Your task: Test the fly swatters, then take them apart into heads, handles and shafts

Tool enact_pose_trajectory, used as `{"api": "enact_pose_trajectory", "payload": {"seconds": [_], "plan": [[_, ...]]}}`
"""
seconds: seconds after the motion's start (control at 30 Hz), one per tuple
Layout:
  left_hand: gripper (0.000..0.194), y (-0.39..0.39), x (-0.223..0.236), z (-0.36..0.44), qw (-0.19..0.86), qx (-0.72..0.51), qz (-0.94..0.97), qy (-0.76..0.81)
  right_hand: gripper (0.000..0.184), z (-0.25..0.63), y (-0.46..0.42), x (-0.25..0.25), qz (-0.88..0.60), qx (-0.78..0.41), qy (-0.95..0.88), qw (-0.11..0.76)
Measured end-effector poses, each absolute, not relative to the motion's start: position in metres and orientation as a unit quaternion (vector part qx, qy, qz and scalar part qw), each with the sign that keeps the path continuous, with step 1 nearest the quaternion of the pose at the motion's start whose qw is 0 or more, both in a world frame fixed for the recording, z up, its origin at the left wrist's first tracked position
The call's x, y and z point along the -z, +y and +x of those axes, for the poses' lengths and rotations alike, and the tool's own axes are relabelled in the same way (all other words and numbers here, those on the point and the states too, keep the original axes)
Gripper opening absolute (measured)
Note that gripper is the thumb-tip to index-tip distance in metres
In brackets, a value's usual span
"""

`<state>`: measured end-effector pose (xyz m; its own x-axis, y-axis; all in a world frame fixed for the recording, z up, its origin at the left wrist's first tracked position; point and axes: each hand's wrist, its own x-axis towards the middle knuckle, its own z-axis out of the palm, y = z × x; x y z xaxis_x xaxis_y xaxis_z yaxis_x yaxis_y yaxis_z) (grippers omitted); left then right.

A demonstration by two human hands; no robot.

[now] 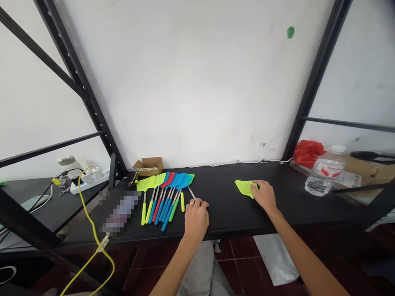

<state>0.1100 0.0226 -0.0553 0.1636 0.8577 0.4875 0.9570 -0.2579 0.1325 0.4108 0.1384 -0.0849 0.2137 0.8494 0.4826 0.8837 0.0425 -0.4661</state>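
On a black table [222, 197], the right hand [265, 195] lies on a lime-green fly swatter head [243, 188], grip unclear, while the empty left hand [196, 218] rests just beside a row of colourful fly swatters [165, 197].

Here's my right grip [263, 196] on a lime-green mesh fly swatter head [243, 188], lying flat on the table [222, 207]! My left grip [196, 219] sits just beside a fanned row of swatters [163, 197], lime, red and blue, handles toward me, heads pointing away.
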Motion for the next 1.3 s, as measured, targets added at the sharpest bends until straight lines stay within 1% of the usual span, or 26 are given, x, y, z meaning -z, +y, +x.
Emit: {"api": "enact_pose_trajectory", "payload": {"seconds": [0.13,0.43,0.6,0.73,0.83,0.93,1.1,1.3], "plan": [[0.037,0.023,0.059,0.123,0.056,0.265,-0.786,-0.555,0.038,0.411,0.137,0.083,-0.687,0.025,-0.624,0.371],[0.034,0.047,0.056,0.162,0.009,0.26,-0.791,-0.554,0.037,0.404,0.131,0.077,-0.677,0.031,-0.644,0.355],[0.03,0.042,0.049,0.155,0.025,0.28,-0.793,-0.541,0.036,0.402,0.13,0.076,-0.677,0.039,-0.647,0.35],[0.027,0.033,0.048,0.108,0.069,0.286,-0.771,-0.565,0.037,0.401,0.129,0.075,-0.678,0.034,-0.642,0.357],[0.037,0.033,0.055,0.068,0.107,0.24,-0.73,-0.631,0.037,0.399,0.129,0.075,-0.681,0.028,-0.639,0.358],[0.051,0.033,0.064,0.055,0.093,0.18,-0.749,-0.631,0.037,0.398,0.129,0.075,-0.687,0.028,-0.635,0.352],[0.063,0.039,0.064,0.092,0.041,0.158,-0.765,-0.622,0.037,0.397,0.127,0.074,-0.684,0.033,-0.638,0.352],[0.066,0.062,0.06,0.132,0.019,0.167,-0.766,-0.62,0.039,0.398,0.128,0.075,-0.681,0.039,-0.641,0.352]]}}
